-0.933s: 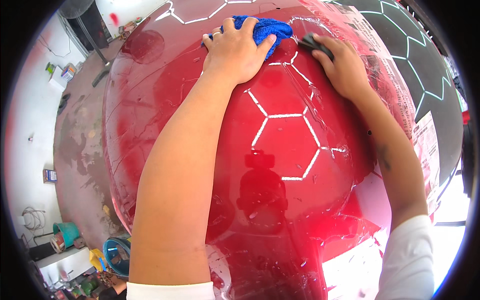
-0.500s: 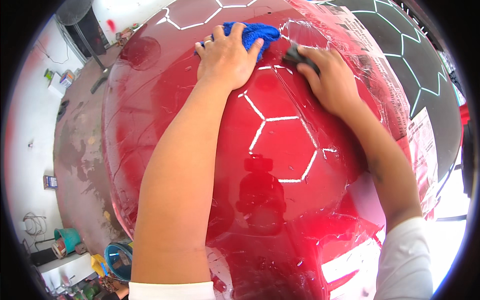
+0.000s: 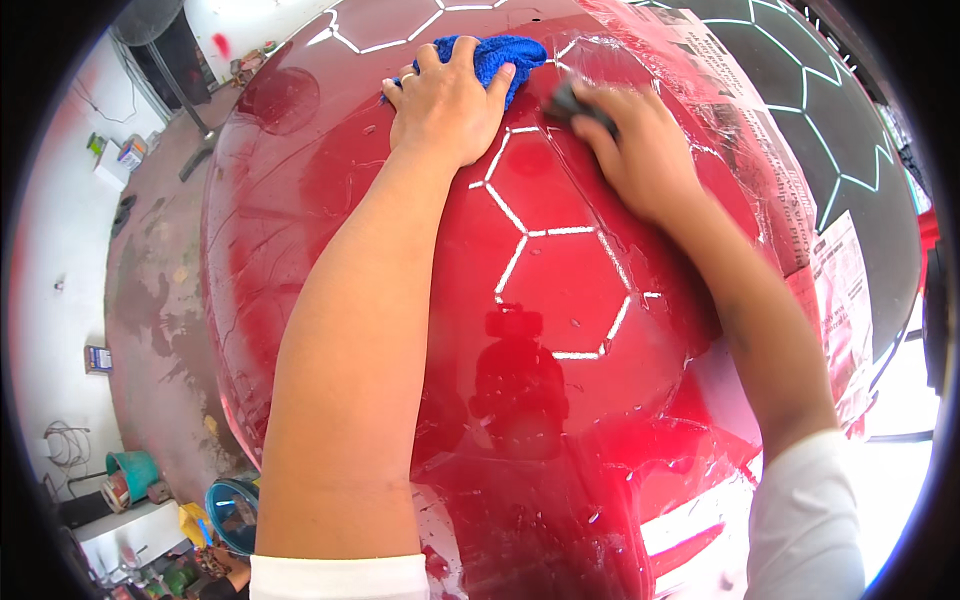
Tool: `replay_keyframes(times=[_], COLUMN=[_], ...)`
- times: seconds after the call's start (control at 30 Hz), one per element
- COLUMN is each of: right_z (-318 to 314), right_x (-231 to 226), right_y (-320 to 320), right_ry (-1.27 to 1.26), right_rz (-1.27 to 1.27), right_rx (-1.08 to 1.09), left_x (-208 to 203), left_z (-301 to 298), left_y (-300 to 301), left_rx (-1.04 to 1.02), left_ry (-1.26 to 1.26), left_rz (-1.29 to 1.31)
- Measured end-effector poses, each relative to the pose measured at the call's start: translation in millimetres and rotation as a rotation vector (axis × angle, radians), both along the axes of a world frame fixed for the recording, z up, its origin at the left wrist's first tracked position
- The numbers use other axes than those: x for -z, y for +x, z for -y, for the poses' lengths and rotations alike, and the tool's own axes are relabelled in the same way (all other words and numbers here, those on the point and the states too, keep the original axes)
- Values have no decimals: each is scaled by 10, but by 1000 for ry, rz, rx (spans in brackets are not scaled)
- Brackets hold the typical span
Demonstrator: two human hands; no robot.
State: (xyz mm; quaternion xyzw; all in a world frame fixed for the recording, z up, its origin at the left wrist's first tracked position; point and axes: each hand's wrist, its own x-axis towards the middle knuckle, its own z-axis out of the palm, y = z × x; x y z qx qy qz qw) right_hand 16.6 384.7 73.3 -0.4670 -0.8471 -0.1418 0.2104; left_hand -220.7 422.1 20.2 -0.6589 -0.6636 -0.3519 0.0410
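Observation:
A glossy red car panel (image 3: 565, 275), wet with drops and streaks, fills the middle and mirrors bright hexagonal lights. Near its far side my left hand (image 3: 435, 118) presses on a bunched blue cloth (image 3: 522, 58), the fingers curled over it. To the right of that, my right hand (image 3: 645, 150) grips a dark grey sanding block (image 3: 578, 104) and holds it down on the panel beside a wet patch. The block's underside and part of its body are hidden by the fingers.
Newspaper masking (image 3: 780, 165) and clear film border the red panel on the right, with a black car surface (image 3: 850, 150) beyond. At lower left stand a blue bucket (image 3: 232, 515) and a teal bucket (image 3: 135, 478). A black stand (image 3: 180, 90) rises at upper left.
My right hand has slid the sanding block a little left and upward, closer to the cloth. My left hand and the cloth have shifted slightly up and left.

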Motion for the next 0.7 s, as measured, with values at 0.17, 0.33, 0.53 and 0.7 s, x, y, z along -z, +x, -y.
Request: replay_keyframes(times=[0.17, 0.33, 0.53, 0.7], right_z=[603, -893, 196, 319], right_x=[23, 11, -83, 33], right_y=[294, -395, 121, 680], right_ry=[-10, -29, -79, 18], right_rz=[-22, -19, -38, -28], right_rx=[-164, 54, -8, -120], left_x=[61, 40, 1, 77], left_z=[-6, -27, -12, -27], left_y=[-4, -16, 8, -1], left_rx=[0, -118, -131, -110], left_ry=[-16, 5, -1, -36], left_rz=[22, 50, 14, 24])
